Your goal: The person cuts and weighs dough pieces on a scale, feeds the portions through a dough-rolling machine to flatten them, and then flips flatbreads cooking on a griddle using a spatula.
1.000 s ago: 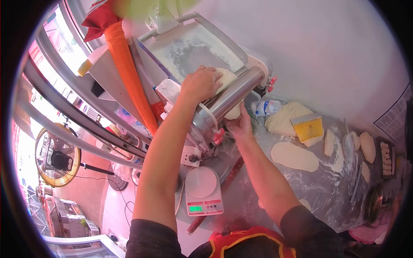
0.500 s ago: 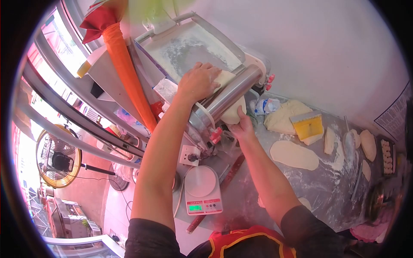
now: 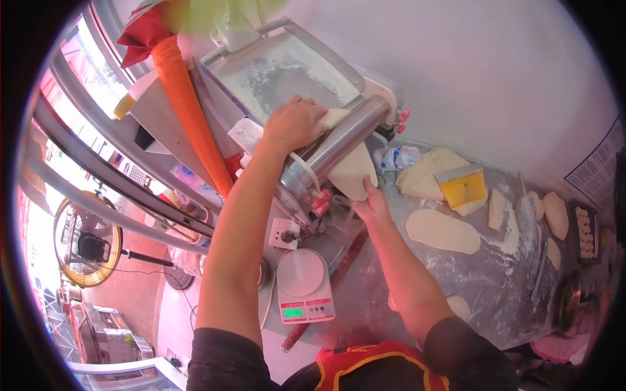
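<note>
A sheet of dough [image 3: 353, 171] passes through the steel rollers [image 3: 345, 140] of a dough sheeter. Its upper end shows behind the rollers, beside the floury feed tray [image 3: 242, 91]. My left hand [image 3: 295, 125] has its fingers curled on that upper end. Below the rollers, my right hand [image 3: 372, 203] pinches the lower edge of the emerging sheet between thumb and fingers. The sheet hangs at a slant, and the part between the rollers is hidden.
A digital kitchen scale [image 3: 304, 287] stands near a rolling pin [image 3: 349, 254]. On the floured table lie a flat dough oval [image 3: 443, 232], a large dough lump [image 3: 424, 174], a yellow-handled scraper [image 3: 464, 189] and several smaller dough pieces. A tray of shaped dough [image 3: 585, 232] sits far right.
More of the dough sheet has come out below the rollers. My right hand has moved slightly down with its edge, and less dough shows at the feed side by my left hand.
</note>
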Demonstrator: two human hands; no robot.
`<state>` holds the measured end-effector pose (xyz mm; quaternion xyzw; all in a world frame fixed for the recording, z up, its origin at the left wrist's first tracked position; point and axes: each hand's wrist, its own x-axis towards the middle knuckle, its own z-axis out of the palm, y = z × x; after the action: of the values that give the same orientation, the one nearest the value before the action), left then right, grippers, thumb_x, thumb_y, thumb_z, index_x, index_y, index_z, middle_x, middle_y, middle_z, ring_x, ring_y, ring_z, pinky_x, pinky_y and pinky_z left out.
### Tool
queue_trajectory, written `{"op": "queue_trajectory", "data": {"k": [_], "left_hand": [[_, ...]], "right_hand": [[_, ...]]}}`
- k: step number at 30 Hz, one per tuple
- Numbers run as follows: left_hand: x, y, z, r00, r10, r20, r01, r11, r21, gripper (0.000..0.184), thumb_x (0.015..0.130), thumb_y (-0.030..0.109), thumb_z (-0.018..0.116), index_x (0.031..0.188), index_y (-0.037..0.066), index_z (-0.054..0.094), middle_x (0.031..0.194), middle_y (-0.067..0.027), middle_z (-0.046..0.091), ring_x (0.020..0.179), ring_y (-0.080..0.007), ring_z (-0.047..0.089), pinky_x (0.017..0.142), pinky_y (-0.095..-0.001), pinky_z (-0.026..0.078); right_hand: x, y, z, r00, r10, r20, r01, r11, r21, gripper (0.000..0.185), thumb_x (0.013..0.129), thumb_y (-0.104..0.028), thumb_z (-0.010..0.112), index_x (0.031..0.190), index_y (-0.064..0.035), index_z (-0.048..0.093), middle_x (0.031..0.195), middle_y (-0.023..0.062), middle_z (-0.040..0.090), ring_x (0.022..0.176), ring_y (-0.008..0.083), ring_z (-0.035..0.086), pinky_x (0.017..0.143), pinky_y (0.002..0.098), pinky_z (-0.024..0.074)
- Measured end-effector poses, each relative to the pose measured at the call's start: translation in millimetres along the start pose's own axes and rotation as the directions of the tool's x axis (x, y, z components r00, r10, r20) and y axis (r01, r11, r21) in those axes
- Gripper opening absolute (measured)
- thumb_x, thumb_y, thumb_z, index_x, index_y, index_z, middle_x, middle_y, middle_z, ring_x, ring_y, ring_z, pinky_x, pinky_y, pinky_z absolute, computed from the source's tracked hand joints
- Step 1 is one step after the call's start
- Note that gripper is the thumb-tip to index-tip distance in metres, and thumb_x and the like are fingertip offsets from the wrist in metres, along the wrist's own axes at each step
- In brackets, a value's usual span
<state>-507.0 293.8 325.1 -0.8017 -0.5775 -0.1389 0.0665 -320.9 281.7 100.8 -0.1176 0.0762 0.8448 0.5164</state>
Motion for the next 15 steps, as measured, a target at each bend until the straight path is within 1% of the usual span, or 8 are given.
{"op": "queue_trajectory", "data": {"k": [2,5,8,11,14,15], "left_hand": [[0,0,1,1.000,-0.014,-0.002,0.014,1.000,-0.011,0.030,0.083,0.028,0.058,0.108,0.015,0.067,0.112,-0.0027,0.061,0.110,-0.0250,0.051,0.092,-0.0381,0.044],[1,-1,0,0.999,-0.038,0.005,0.038,0.997,-0.072,0.029,0.083,0.027,0.057,0.105,0.012,0.068,0.112,-0.0016,0.061,0.108,-0.0223,0.051,0.093,-0.0358,0.044],[0,0,-1,0.999,-0.045,-0.003,0.044,0.994,-0.101,0.027,0.083,0.025,0.056,0.101,0.009,0.069,0.108,-0.0023,0.063,0.106,-0.0226,0.052,0.091,-0.0361,0.045],[1,-2,2,0.997,-0.056,-0.053,0.048,0.987,-0.151,0.027,0.084,0.023,0.054,0.100,0.008,0.069,0.105,-0.0041,0.063,0.103,-0.0243,0.054,0.090,-0.0368,0.045],[0,0,0,0.995,-0.045,-0.092,0.028,0.984,-0.178,0.026,0.084,0.022,0.053,0.099,0.007,0.069,0.104,-0.0063,0.064,0.100,-0.0260,0.055,0.088,-0.0376,0.046],[1,-1,0,0.995,-0.038,-0.097,0.020,0.983,-0.183,0.026,0.084,0.022,0.053,0.099,0.008,0.068,0.104,-0.0068,0.064,0.101,-0.0263,0.055,0.088,-0.0377,0.046]], "right_hand": [[-8,-1,1,1.000,-0.002,-0.006,0.002,1.000,-0.005,0.038,0.098,-0.020,0.044,0.131,-0.0043,0.039,0.129,0.0134,0.050,0.120,0.0290,0.048,0.101,0.0451,0.0415],[-18,-4,-1,1.000,-0.022,0.015,0.022,1.000,-0.008,0.037,0.094,-0.016,0.050,0.127,-0.0024,0.043,0.125,0.0145,0.054,0.116,0.0298,0.053,0.099,0.0471,0.0446],[-30,-4,4,0.999,-0.040,0.003,0.040,0.998,-0.041,0.037,0.094,-0.015,0.050,0.128,-0.0024,0.042,0.126,0.0143,0.053,0.117,0.0300,0.052,0.099,0.0473,0.0445],[-34,-6,2,0.995,-0.088,-0.041,0.084,0.991,-0.108,0.038,0.098,-0.020,0.043,0.133,-0.0047,0.038,0.130,0.0140,0.048,0.121,0.0307,0.048,0.101,0.0482,0.0413],[-35,-13,-12,0.998,-0.055,-0.006,0.055,0.995,-0.078,0.038,0.098,-0.020,0.043,0.132,-0.0047,0.038,0.130,0.0138,0.048,0.120,0.0302,0.048,0.100,0.0476,0.0427],[-36,-15,-14,0.998,-0.058,-0.021,0.056,0.996,-0.075,0.038,0.098,-0.019,0.043,0.132,-0.0045,0.038,0.130,0.0136,0.049,0.120,0.0302,0.049,0.099,0.0475,0.0432]]}}
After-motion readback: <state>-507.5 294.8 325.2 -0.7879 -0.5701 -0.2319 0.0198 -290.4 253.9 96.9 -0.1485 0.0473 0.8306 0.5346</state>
